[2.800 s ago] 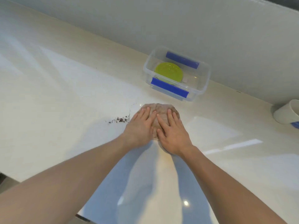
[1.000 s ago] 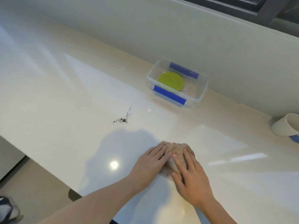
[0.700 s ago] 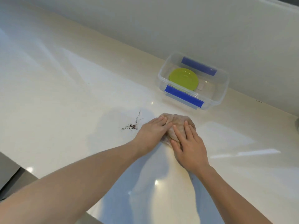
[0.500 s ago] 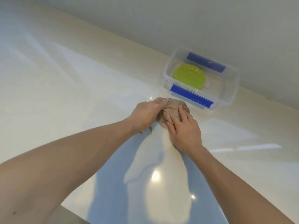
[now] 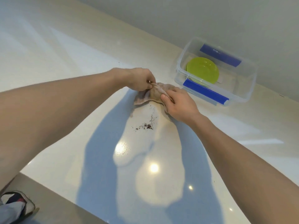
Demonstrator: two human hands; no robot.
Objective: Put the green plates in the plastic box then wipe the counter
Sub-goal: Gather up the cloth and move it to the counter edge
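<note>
A beige cloth (image 5: 156, 94) lies bunched on the pale counter (image 5: 64, 65). My left hand (image 5: 139, 80) pinches its top fold from the left, and my right hand (image 5: 178, 102) grips its right side. Dark crumbs (image 5: 145, 126) lie on the counter just below the cloth, between my arms. Right of the cloth stands the clear plastic box (image 5: 252, 75) with blue clips; the green plates (image 5: 203, 70) rest stacked inside it.
A grey wall (image 5: 210, 21) rises right behind the box. The counter's near edge runs diagonally at the lower left, with floor and a shoe (image 5: 14, 206) beyond it.
Both hands slid the cloth away from me, toward the box, then changed from flat pressing to pinching and lifting it. The crumbs now lie on my side of the cloth.
</note>
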